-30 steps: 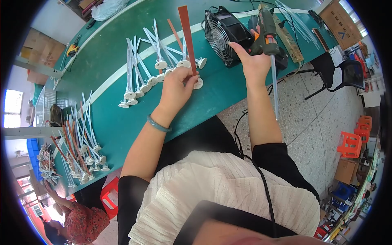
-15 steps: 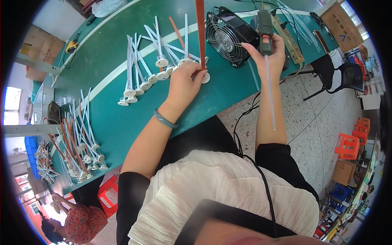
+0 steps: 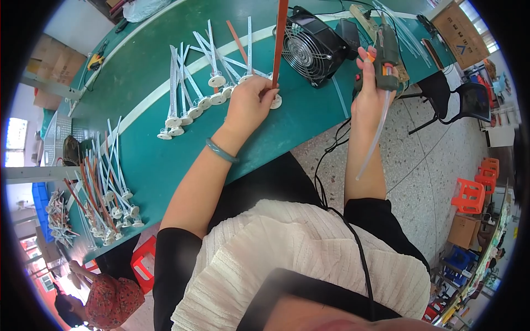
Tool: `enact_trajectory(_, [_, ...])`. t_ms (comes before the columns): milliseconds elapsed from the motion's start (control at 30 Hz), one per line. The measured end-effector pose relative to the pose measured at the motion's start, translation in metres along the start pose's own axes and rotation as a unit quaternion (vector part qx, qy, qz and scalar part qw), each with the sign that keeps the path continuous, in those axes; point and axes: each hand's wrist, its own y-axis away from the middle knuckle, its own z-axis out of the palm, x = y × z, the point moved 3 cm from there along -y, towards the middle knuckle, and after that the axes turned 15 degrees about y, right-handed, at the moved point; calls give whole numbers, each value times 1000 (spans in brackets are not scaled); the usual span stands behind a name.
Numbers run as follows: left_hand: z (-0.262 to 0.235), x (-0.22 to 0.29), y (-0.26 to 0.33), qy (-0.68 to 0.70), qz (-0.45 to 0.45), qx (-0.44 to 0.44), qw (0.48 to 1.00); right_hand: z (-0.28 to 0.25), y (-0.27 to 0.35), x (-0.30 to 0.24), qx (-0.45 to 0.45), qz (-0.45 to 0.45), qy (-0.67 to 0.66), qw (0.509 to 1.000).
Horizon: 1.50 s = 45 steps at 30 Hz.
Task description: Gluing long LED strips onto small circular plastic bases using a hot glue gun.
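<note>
My left hand (image 3: 249, 105) pinches the lower end of a long orange-brown strip (image 3: 280, 44), which stands upright over the table. Right beside those fingertips is a white round disc (image 3: 275, 103). In my right hand (image 3: 371, 102) is a dark green glue gun (image 3: 387, 58), held up past the table's front edge. A translucent glue stick (image 3: 373, 144) sticks out of its back end and hangs toward my forearm. Left of my left hand stand several pale strips with white round bases (image 3: 194, 112), grouped on the green table (image 3: 221, 143).
A black fan (image 3: 309, 49) with a wire guard stands between my hands. Behind the glue gun lie a power strip (image 3: 364, 22) and loose cables. More strips with bases (image 3: 105, 204) crowd the table's left end. A person (image 3: 113, 300) sits at lower left.
My right hand has turned and shifted right with the glue gun, so its fingers now show more. The upright strip leans slightly right; my left hand keeps its pinch on it.
</note>
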Motion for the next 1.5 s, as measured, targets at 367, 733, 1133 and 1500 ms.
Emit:
enact_trajectory(367, [0,5,7,87,10,54,995,-40,38,-1,-64,65,-89,992])
enact_trajectory(733, [-11,28,1,38,-16,68,997,-54,96,13,-217,164,-178,946])
enact_trajectory(1133, [-32,45,3,311,20,97,945,-58,156,35,-266,289,-173,903])
enact_trajectory(1500, [-58,91,-14,453,2,90,887,-40,172,34,-315,422,-175,832])
